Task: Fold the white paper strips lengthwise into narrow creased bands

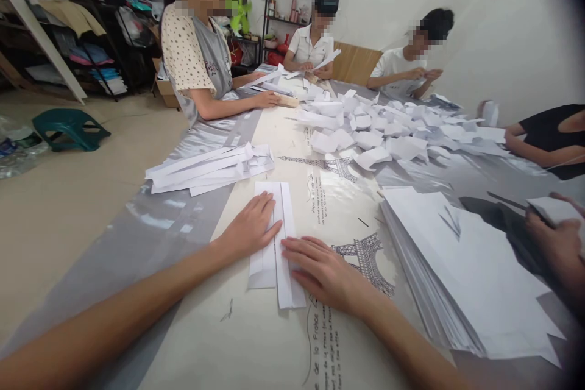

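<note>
- The room is coming through wide and curved on my head view, with dark rounding swallowing the right corners; the crowded shelves [98,30] at far left are blurring together, so I am not making out their contents.
- A cream table cover [205,329] with printed towers is running up the middle of the table, its lettering partly covered by papers and an arm.
- The folded white paper [286,213] is lying near the middle of that cover, showing as two long panels side by side; hands are hiding parts of both, and I cannot tell whether it is one sheet or two.
- My left hand [249,225] is resting palm down on the left panel, fingers extended and clasping nothing.
- My right hand [324,265] is touching the right panel with loosely spread fingertips, also unclasped; its palm is hidden from me.
- Beyond the left hand, white strips [205,170] are overlapping too closely to count.
- A sheet stack [457,268] is sitting right of my right hand, its lower layers mostly covered.
- A co-worker's hand [560,237], cut by the right edge, is holding something white.
- Farther back, a heap of folded papers [388,128] is spreading before several seated people.
</note>
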Tool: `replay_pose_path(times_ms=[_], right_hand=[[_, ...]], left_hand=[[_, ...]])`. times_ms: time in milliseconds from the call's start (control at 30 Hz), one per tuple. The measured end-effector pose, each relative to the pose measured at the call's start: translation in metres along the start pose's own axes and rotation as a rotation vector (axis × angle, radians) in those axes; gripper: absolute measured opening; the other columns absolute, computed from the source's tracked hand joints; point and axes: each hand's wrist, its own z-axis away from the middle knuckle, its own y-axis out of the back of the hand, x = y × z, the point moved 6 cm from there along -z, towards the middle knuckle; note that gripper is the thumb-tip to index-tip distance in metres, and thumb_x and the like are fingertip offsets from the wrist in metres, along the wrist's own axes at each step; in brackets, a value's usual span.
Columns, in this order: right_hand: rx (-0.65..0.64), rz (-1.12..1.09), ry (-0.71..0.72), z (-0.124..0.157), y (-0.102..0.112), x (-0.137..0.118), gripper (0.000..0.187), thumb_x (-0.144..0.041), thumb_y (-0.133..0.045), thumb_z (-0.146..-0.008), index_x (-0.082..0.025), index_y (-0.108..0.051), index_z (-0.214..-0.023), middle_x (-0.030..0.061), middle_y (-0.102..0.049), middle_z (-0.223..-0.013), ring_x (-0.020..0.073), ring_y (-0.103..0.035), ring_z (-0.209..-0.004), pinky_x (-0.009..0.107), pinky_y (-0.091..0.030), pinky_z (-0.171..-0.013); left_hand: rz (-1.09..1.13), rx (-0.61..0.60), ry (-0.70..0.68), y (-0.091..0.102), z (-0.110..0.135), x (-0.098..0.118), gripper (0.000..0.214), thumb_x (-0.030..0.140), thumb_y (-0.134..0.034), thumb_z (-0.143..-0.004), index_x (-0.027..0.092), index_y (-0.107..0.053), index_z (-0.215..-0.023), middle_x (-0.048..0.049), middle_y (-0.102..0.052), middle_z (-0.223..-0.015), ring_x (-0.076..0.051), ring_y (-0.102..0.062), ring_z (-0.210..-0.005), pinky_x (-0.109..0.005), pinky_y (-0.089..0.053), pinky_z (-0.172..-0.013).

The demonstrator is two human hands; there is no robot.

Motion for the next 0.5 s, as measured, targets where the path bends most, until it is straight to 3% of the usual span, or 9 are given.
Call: replay_pose_path(times_ms=[167, 333, 500], right_hand=[[-0.017, 0.068, 0.103, 0.003, 0.004, -0.024, 0.022, -0.025, -0.056, -0.104, -0.016, -0.068, -0.120, 0.0080, -0.072, -0.129, 0.0266, -0.064, -0.127, 0.043, -0.058, -0.102], [-0.080, 0.130, 0.085, 0.007, -0.003, -0.032, 0.044, -0.044, -0.068, -0.097, -0.014, -0.064, -0.128, 0.0114, -0.067, -0.137, 0.0328, -0.059, -0.133, 0.048, -0.056, -0.105], [-0.043, 0.245, -0.043, 0.006, -0.006, -0.026, 0.033, -0.028, -0.064, -0.099, -0.010, -0.064, -0.126, 0.0160, -0.067, -0.136, 0.0361, -0.061, -0.129, 0.050, -0.059, -0.099]], left_hand=[[0.011, 0.010, -0.006, 0.000, 0.000, 0.000, 0.041, 0.037, -0.042, -0.104, 0.009, -0.051, -0.131, -0.0224, -0.054, -0.146, -0.034, -0.043, -0.144, -0.049, -0.037, -0.120], [0.053, 0.041, -0.014, 0.000, 0.001, -0.001, 0.038, 0.036, -0.043, -0.102, 0.011, -0.049, -0.132, -0.0212, -0.055, -0.144, -0.034, -0.044, -0.143, -0.052, -0.039, -0.118], [0.082, 0.034, 0.020, 0.000, 0.001, -0.003, 0.049, 0.035, -0.038, -0.105, 0.008, -0.037, -0.146, -0.0233, -0.052, -0.146, -0.034, -0.046, -0.141, -0.052, -0.041, -0.116]])
